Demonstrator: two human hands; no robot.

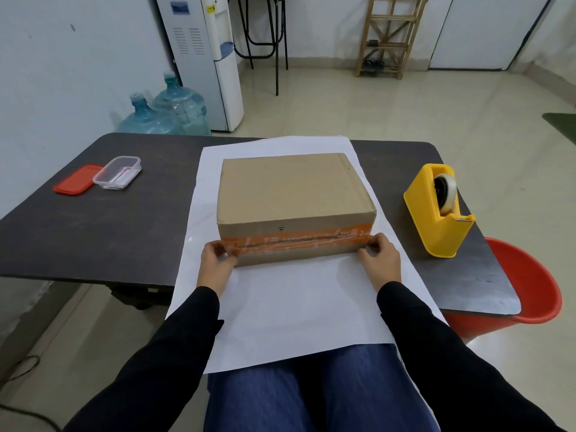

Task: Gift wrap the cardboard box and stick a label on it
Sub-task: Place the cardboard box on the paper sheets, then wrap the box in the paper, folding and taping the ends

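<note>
**Bare cardboard box on white paper, wrapping not yet begun**

View from a head camera, looking down at a dark bench (124, 219); in the centre of the frame a brown cardboard box (294, 194) sits flat on a large sheet of white wrapping paper (296, 300), its near face crossed by a band of orange printed tape; the paper lies under the box, shows beyond it at the top and at both sides, and hangs off the bench edge over the person's lap at the bottom of the frame.

Both hands are at the lower corners of the box's near face; the left hand (216, 260) curls its fingers round the lower left corner, and the right hand (380, 258) holds the lower right corner with bent fingers and thumb; whether either also pinches the paper cannot be told.

At centre right stands a yellow tape dispenser (436, 213), well apart from the box; at centre left a clear plastic container (117, 173) lies open beside its red lid (78, 179), its contents too small to make out; a red bucket (530, 285) shows past the bench's right edge.

Judged from this, the task is at its very start; the box seems to be getting placed on the sheet; no side is folded up, no tape is stuck down, no label is on; folding, taping and labelling are all left.
</note>
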